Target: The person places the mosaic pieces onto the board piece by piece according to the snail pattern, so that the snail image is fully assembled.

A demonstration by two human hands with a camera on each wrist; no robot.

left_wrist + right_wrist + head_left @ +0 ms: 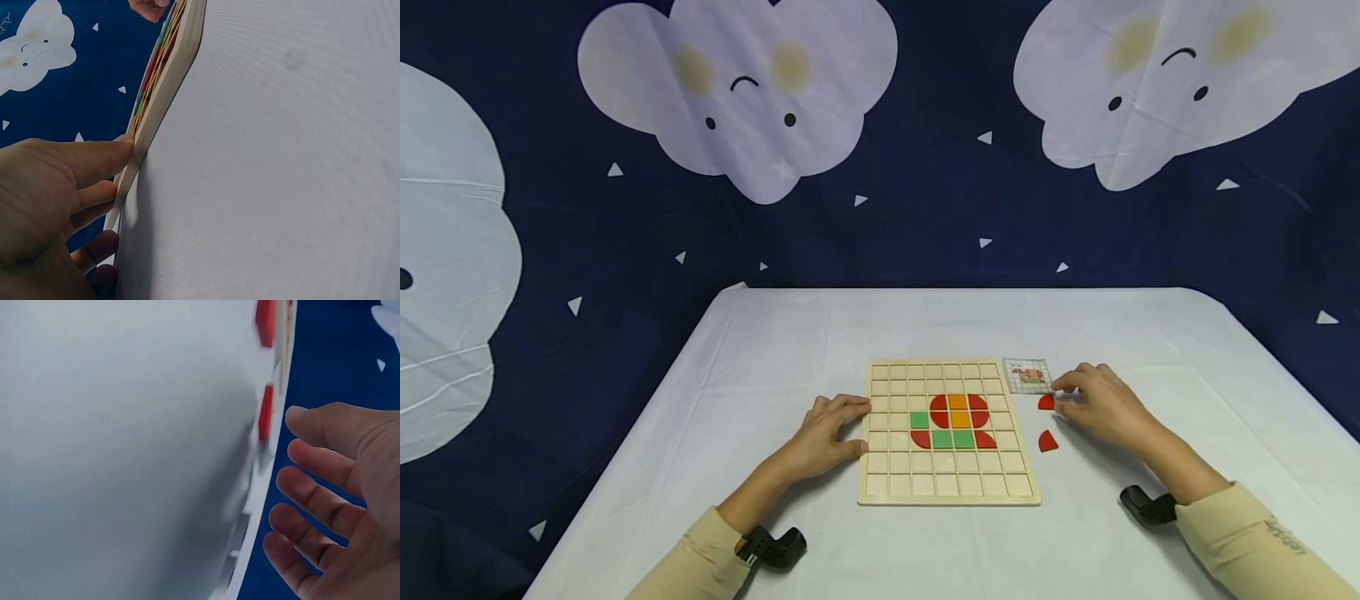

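Observation:
A wooden grid board (951,489) lies on the table with red quarter-circle, orange square (959,419) and green square (919,420) pieces set in its cells. My left hand (823,437) touches the board's left edge with thumb and fingertips, also visible in the left wrist view. Right of the board, my right hand (1101,406) hovers beside a red quarter-circle piece (1046,402), which its fingers partly cover in the head view. The right wrist view shows loosely bent fingers (312,487) with nothing between them. Another red quarter-circle piece (1048,442) lies nearer the person.
A small printed pattern card (1028,376) lies at the board's upper right corner, close to the right fingertips. White cloth covers the table (805,333). Behind it hangs a dark blue curtain (925,225) with clouds.

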